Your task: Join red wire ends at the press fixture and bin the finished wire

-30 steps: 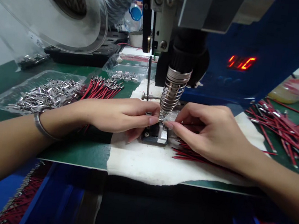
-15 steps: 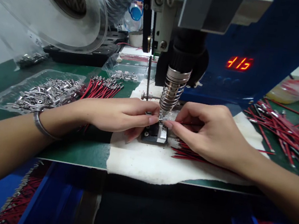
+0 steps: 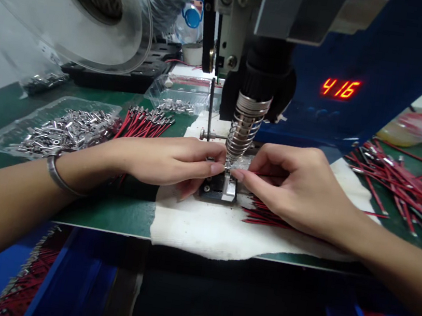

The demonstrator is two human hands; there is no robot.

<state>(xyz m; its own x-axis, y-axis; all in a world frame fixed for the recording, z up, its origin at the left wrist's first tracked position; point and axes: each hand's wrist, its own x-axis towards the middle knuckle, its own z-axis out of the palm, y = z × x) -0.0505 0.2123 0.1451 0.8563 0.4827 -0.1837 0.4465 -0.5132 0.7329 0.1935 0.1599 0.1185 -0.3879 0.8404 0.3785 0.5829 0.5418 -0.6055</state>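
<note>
Pinching below the coil [image 3: 247, 126], the hands [image 3: 173, 163] obscure what they grip.

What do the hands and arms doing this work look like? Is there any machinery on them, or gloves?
No machinery: these are a person's own two hands. The left hand and right hand are both ungloved, with no rings in view, and no sleeves show on the forearms. A grey, metallic-looking bangle circles the left wrist; nothing is visible on the right one.
</note>
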